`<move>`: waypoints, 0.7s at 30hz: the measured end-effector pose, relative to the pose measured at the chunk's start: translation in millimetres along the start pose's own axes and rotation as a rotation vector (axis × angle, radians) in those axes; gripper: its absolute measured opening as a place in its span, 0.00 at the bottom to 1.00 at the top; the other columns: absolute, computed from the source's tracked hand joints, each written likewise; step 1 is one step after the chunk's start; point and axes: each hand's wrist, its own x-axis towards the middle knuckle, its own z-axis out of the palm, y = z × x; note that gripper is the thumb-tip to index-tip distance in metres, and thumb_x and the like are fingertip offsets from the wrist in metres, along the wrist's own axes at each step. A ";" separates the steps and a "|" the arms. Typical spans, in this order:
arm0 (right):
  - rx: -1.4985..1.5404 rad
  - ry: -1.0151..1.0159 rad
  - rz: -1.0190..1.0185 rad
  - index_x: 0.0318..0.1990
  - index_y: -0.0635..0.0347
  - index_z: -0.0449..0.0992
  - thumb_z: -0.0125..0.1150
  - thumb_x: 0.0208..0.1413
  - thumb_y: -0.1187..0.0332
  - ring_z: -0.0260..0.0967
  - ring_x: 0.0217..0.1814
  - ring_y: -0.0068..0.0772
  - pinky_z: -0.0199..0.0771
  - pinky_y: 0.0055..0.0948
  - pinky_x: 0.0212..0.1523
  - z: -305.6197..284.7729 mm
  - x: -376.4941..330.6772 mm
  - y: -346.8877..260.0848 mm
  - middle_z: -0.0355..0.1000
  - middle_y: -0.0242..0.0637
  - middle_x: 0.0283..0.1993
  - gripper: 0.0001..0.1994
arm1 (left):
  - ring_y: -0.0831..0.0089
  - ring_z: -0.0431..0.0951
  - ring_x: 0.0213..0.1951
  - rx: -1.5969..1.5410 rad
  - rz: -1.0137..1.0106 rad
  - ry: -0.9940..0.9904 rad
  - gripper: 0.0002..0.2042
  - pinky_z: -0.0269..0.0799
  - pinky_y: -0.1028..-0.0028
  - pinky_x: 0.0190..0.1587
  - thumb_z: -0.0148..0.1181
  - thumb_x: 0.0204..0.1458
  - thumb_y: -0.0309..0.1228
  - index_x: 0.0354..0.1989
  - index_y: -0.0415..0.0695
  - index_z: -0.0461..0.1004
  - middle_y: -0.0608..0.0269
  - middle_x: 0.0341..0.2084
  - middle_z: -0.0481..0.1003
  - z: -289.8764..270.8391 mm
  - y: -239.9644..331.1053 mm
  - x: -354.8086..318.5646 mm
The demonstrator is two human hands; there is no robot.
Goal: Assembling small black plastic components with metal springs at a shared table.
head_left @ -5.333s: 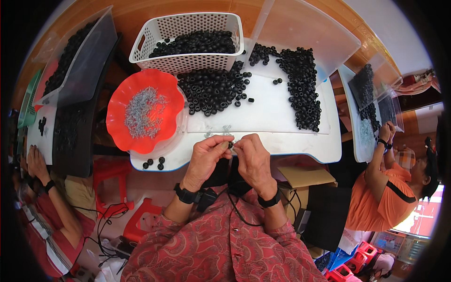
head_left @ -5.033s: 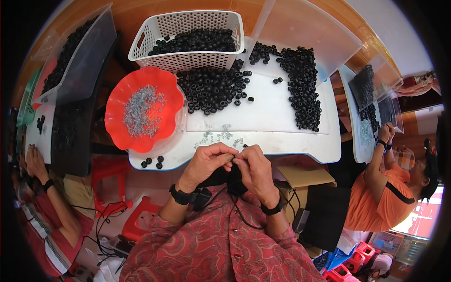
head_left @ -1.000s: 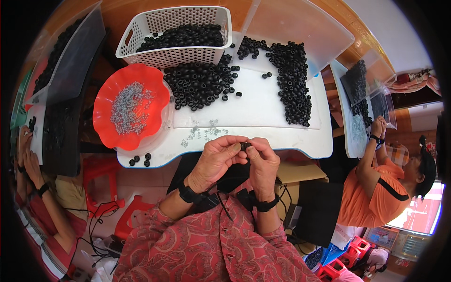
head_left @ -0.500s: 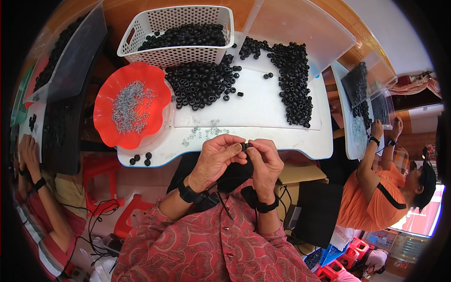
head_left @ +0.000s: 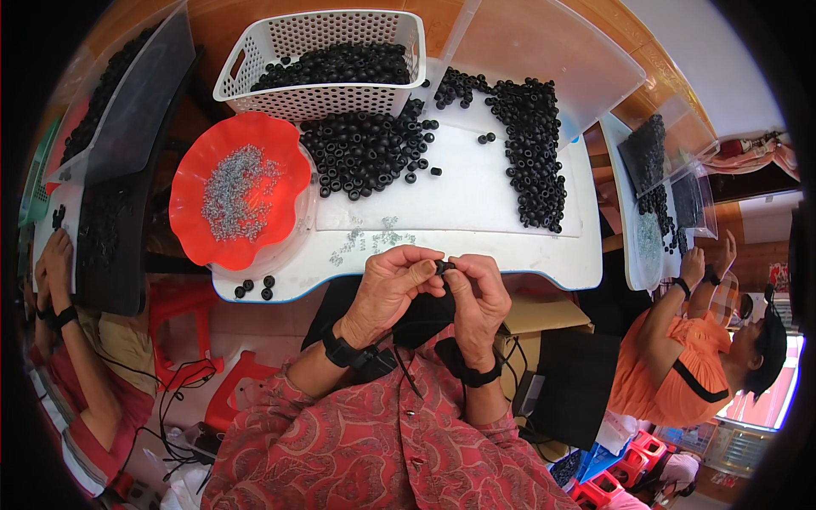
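My left hand (head_left: 382,287) and my right hand (head_left: 478,297) meet just in front of the table's near edge. Both are closed, with thumbs and forefingers pinching a small round black part (head_left: 442,267) between them; the fingers cover much of it. Beyond my hands, small clear pieces (head_left: 374,236) are scattered on the white table (head_left: 510,259). Similar black ring-shaped parts lie in a left heap (head_left: 365,153) and a right heap (head_left: 534,153). A red scalloped bowl (head_left: 189,217) to the left holds many clear pieces (head_left: 236,194).
Behind the left heap stands a white perforated basket (head_left: 255,98) of black parts. A translucent bin (head_left: 561,59) leans at the back right. Several black parts (head_left: 268,293) sit at the table's left corner. People work at tables on both sides; a cardboard box (head_left: 544,313) is right of my hands.
My hands stay almost in place; the right fingers have shifted slightly around the black part. The person on the right has lowered their hands a little toward themselves.
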 end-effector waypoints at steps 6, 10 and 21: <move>0.037 0.004 0.008 0.39 0.66 0.78 0.63 0.54 0.80 0.68 0.38 0.23 0.69 0.20 0.39 1.2 -1.0 1.0 0.70 0.35 0.39 0.06 | 0.77 0.78 0.34 0.025 0.010 -0.023 0.11 0.81 0.75 0.38 0.59 0.58 0.24 0.47 0.34 0.75 0.59 0.37 0.77 -1.0 1.2 -1.2; 0.071 -0.024 0.057 0.39 0.66 0.78 0.62 0.55 0.78 0.68 0.39 0.22 0.69 0.20 0.40 1.5 0.0 -2.2 0.70 0.34 0.39 0.05 | 0.77 0.78 0.35 0.033 -0.004 -0.019 0.11 0.80 0.75 0.38 0.58 0.59 0.25 0.48 0.35 0.75 0.60 0.37 0.77 -3.0 3.2 -1.5; 0.254 0.021 0.218 0.39 0.67 0.78 0.62 0.57 0.77 0.68 0.42 0.20 0.68 0.19 0.44 7.0 -5.0 4.1 0.72 0.31 0.39 0.04 | 0.74 0.78 0.33 -0.091 -0.066 -0.018 0.10 0.78 0.75 0.37 0.56 0.60 0.24 0.47 0.34 0.74 0.58 0.36 0.77 -4.8 3.8 -0.9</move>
